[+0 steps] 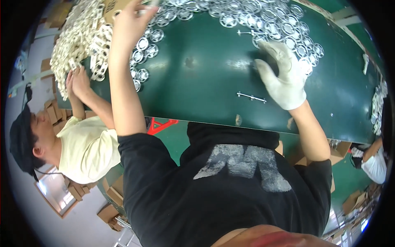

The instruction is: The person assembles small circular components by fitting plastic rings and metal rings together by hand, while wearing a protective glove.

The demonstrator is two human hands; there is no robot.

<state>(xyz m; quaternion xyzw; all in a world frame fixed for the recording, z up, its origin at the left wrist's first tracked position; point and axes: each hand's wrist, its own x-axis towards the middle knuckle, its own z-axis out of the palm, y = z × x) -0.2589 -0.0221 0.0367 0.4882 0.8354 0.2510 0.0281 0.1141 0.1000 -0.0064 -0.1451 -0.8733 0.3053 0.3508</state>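
Observation:
My left hand is bare and raised at the far left of the green table. Its fingers are closed round something pale and blurred that I cannot make out. Below and beside it lie shiny round metal discs. My right hand, in a white glove, hovers at the near edge of the disc pile. Its thumb and fingers are apart, and nothing shows between them. A thin metal rod with small collars lies in front of that hand. A similar rod lies against the discs beyond it.
A heap of cream-coloured plastic parts covers the table's far left, by a cardboard piece. At the left, a co-worker in a yellow shirt handles those parts. Another person is at the far right, near more metal parts.

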